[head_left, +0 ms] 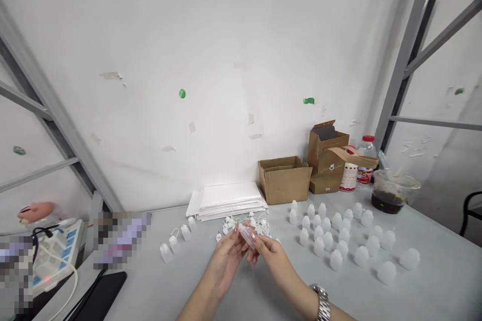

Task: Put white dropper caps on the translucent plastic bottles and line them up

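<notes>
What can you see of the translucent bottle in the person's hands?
The small translucent plastic bottle looks milky white and smooth, and its narrow shape lies tilted on a diagonal. The fingers of the left hand and right hand hold it from either side, lifted above the grey table. It is in front of a heap of small white plastic parts. Much of it is covered by the fingers, and at this size I cannot tell whether it has a cap or holds anything.

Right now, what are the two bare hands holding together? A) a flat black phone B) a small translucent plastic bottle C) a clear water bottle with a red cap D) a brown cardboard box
B. The left hand and the right hand both grip the small translucent plastic bottle with their fingertips.
</notes>
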`<state>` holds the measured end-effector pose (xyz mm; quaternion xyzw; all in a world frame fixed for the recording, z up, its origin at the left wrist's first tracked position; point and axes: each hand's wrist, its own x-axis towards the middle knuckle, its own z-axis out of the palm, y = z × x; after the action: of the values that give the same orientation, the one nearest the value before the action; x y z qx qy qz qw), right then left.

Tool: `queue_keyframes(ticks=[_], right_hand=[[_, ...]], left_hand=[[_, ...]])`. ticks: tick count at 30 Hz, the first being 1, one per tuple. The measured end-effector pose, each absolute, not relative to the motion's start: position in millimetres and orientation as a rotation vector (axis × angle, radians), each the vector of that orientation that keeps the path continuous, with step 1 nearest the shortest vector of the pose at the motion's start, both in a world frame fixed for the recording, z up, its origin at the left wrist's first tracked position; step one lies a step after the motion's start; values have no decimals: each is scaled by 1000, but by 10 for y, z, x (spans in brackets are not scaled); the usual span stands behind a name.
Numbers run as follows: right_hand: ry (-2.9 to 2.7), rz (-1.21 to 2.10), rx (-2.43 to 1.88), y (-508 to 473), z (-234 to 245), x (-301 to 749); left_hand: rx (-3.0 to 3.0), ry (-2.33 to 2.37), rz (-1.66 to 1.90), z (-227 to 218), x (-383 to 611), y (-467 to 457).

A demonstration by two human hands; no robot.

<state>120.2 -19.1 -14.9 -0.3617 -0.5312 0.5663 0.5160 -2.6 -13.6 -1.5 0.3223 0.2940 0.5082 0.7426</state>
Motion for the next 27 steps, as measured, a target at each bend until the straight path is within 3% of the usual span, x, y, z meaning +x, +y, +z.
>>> queue_keyframes(ticks=[8, 16, 27], right_hand=[[-1191, 1408, -848, -216, -152, 1184], [-810, 1926, -521, -279, -98, 1210], [-1023, 1660, -702, -272, -88, 1215]], left_hand=[[703, 685, 1130, -52, -24, -142], [709, 665, 1119, 47, -31, -160], [888, 797, 1193, 71, -67, -156]])
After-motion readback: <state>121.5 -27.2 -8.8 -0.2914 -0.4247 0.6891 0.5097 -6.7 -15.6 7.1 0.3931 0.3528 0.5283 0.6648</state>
